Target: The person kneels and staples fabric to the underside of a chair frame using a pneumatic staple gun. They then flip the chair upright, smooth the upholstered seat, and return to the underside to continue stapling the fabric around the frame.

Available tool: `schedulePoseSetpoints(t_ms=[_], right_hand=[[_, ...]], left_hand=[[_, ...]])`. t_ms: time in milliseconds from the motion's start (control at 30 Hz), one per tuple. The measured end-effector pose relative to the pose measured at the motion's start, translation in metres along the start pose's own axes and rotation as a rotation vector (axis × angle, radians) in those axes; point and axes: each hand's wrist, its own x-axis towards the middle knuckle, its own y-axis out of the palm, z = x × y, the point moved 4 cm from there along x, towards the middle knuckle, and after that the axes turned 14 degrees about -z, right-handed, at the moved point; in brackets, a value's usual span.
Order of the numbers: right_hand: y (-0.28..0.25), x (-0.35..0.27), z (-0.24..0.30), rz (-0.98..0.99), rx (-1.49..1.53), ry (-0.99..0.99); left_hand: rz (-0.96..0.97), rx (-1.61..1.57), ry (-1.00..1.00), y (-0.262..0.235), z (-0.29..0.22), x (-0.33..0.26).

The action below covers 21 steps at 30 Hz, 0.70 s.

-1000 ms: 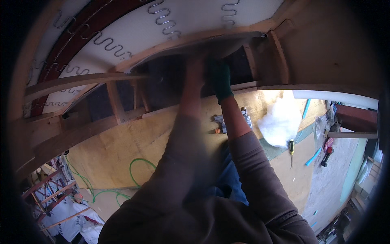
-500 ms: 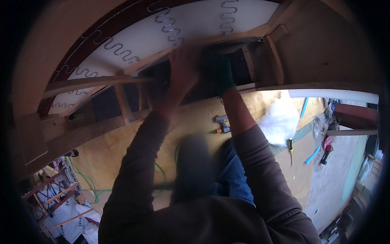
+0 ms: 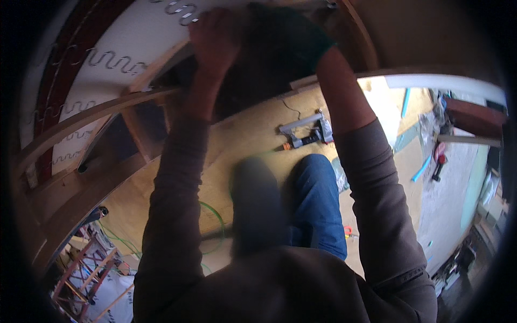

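Note:
My bare left hand [image 3: 216,43] is raised against the inner edge of a wooden furniture frame [image 3: 116,105], close to the end of a zigzag metal spring [image 3: 183,13]. Its fingers are blurred and in shadow. To its right, my right hand [image 3: 296,35] wears a dark green glove and reaches into the same dark opening. The glove's fingers fade into the shadow, so anything held there is hidden. More zigzag springs [image 3: 116,62] cross a white backing [image 3: 129,32] on the left. Dark fabric [image 3: 245,89] lies beneath my hands, inside the frame.
A staple gun [image 3: 309,134] lies on the plywood surface [image 3: 242,132] before my knees. White stuffing [image 3: 379,102] shows beside my right forearm. A green hose [image 3: 221,223] loops near my left arm. Red-handled tools and blue strips [image 3: 421,169] lie at the right.
My view has shifted, so the frame and springs sit higher and further left. Both hands have moved up in the picture. My right forearm now covers part of the stuffing; more of the staple gun shows.

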Motion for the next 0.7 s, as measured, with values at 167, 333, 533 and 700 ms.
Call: schedulePoseSetpoints(t_ms=[167, 333, 533, 700], right_hand=[[-0.093, -0.149, -0.022, -0.166, 0.527, 0.823], [-0.066, -0.389, -0.04, -0.427, 0.691, 2.024], [-0.015, -0.452, -0.12, -0.457, 0.362, 1.882], [-0.017, -0.436, -0.106, -0.43, -0.414, 1.682]], left_hand=[[0.037, -0.012, 0.21, 0.001, 0.006, 0.004], [0.026, -0.005, 0.149, -0.01, -0.006, 0.009], [0.127, -0.06, 0.035, -0.016, -0.01, 0.02], [0.192, -0.058, -0.015, -0.02, -0.008, 0.034]])
